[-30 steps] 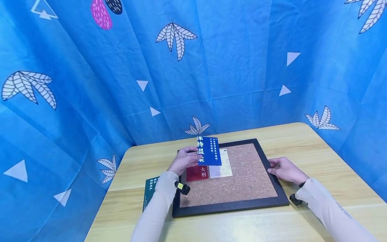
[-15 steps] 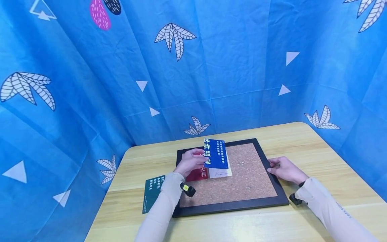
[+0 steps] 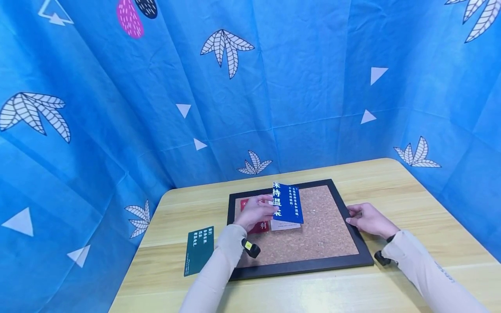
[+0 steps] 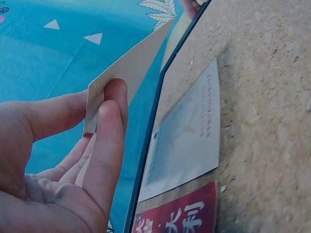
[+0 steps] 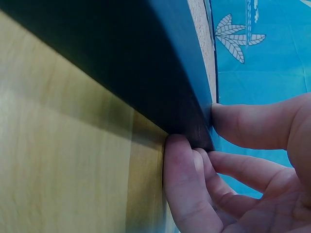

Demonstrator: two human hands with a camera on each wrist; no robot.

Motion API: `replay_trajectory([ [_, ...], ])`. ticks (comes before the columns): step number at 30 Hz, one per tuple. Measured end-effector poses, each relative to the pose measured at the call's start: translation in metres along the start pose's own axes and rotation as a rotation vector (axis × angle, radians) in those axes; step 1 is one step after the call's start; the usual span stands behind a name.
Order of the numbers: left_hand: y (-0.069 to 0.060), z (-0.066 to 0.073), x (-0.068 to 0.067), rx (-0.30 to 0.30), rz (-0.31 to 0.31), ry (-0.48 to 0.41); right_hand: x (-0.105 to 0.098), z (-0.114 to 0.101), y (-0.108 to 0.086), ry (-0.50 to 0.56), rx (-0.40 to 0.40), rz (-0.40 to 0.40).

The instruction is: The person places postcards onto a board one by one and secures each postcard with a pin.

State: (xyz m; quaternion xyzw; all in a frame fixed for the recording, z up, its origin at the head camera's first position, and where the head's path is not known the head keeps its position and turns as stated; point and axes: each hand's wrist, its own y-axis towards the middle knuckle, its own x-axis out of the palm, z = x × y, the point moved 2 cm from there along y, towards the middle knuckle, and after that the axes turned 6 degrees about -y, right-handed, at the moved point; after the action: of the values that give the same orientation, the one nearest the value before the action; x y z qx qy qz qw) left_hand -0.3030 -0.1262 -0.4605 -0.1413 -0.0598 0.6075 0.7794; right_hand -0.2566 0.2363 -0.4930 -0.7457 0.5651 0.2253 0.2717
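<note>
In the head view my left hand [image 3: 257,211] pinches a blue card [image 3: 288,203] with white lettering by its left edge. The card is raised above a corkboard [image 3: 313,243] with a black frame. Thumb and fingers grip the card's plain back [image 4: 136,63] in the left wrist view. Below it lie a red card [image 4: 184,211] and a pale card [image 4: 189,136], partly hidden in the head view. My right hand [image 3: 369,219] holds the board's right edge, thumb against the black frame [image 5: 160,63] and fingers at its side, touching the table.
A dark green card [image 3: 198,252] with white characters lies on the wooden table [image 3: 156,282], left of the board. A blue patterned curtain [image 3: 305,87] hangs behind and at both sides of the table.
My left hand has moved right and slightly nearer with the blue card, which now hangs over the pale card. More of the green card shows. My right hand stays at the frame.
</note>
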Motion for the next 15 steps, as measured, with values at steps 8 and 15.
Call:
replay_trajectory([
  [8,0.001,-0.004,0.012,-0.001,0.001,0.002,0.000,0.000,0.001,-0.010,0.000,0.002],
  [15,0.003,-0.008,0.019,-0.002,-0.001,0.017,0.001,0.000,0.001,-0.002,0.005,-0.001],
])
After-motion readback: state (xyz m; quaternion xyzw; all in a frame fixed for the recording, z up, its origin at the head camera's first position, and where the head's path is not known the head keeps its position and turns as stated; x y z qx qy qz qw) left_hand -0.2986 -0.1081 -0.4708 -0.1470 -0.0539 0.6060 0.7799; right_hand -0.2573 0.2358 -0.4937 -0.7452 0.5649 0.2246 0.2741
